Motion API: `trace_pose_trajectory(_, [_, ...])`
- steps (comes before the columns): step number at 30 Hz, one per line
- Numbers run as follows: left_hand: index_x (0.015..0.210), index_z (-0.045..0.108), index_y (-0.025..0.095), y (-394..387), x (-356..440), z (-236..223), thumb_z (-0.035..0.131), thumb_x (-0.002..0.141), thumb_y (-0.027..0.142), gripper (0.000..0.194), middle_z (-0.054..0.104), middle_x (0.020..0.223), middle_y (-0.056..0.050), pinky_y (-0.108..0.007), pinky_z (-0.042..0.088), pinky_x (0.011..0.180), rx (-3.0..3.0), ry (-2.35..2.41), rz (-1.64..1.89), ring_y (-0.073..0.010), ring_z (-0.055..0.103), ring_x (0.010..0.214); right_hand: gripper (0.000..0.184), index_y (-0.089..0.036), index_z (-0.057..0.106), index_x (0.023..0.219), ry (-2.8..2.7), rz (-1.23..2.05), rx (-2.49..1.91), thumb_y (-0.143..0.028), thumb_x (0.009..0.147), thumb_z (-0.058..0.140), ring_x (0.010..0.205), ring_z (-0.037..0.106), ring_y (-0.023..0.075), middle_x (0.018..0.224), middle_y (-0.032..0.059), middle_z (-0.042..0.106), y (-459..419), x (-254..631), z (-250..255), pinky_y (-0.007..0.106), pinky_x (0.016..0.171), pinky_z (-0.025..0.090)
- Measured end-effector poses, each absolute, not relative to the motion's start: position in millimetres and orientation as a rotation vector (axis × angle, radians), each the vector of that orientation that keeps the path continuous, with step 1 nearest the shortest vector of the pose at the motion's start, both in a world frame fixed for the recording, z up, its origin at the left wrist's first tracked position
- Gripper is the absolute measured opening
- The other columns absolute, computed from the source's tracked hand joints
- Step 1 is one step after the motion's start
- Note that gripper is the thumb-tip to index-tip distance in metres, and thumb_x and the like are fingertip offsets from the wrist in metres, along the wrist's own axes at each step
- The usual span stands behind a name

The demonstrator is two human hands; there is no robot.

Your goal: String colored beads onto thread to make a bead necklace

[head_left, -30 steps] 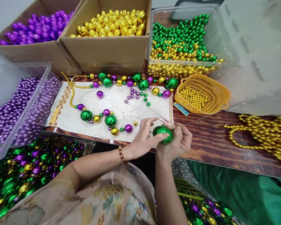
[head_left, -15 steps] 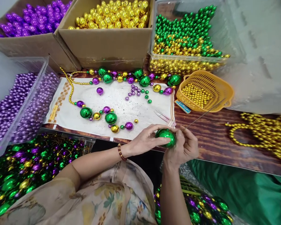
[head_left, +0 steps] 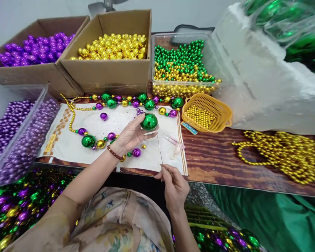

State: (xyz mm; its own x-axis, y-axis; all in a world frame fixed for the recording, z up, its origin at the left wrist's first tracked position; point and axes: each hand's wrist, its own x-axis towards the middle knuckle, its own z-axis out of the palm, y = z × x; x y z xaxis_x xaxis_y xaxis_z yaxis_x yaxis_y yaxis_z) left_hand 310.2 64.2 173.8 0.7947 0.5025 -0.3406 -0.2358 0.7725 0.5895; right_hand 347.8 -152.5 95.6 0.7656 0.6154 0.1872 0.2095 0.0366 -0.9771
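Above white cloth [head_left: 120, 120] on brown wood-grain tabletop [head_left: 210, 164]: large glossy green ball [head_left: 149, 121], held by left hand [head_left: 130, 135]. Ball sits at fingertips, thumb against its left side, other fingers extended below; left fingers parted by about ball's width. Thin straight metallic strand [head_left: 159, 147] runs from ball's lower right side to right hand [head_left: 176, 189]. Right fingers closed in pinch on strand's lower end, near tabletop's front edge. Slender pink-handled tool [head_left: 177, 144] on cloth, right of strand.
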Motion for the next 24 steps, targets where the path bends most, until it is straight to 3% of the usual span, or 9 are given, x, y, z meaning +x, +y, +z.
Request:
trace_pose_trajectory(11, [0.102, 0.062, 0.016, 70.3, 311.1, 178.9, 0.069, 0.091, 0.037, 0.025, 0.069, 0.102, -0.009, -0.032, 0.058, 0.074, 0.337, 0.605, 0.373, -0.0218, 0.070, 0.088, 0.011, -0.019, 0.069, 0.100, -0.714, 0.383, -1.540, -0.019, 0.098, 0.059, 0.053, 0.059, 0.0087, 0.060, -0.0045, 0.064, -152.0, 335.3, 90.0, 0.020, 0.057, 0.049])
trace_pose_trajectory(24, [0.100, 0.063, 0.017, 71.4, 308.5, 169.4, 0.074, 0.086, 0.034, 0.025, 0.069, 0.107, -0.010, -0.037, 0.059, 0.081, 0.432, 0.596, 0.419, -0.0244, 0.071, 0.092, 0.014, -0.017, 0.070, 0.099, -0.658, 0.436, -1.538, -0.026, 0.099, 0.059, 0.050, 0.058, 0.0095, 0.058, -0.0037, 0.062, -144.3, 334.2, 86.5, 0.021, 0.052, 0.046])
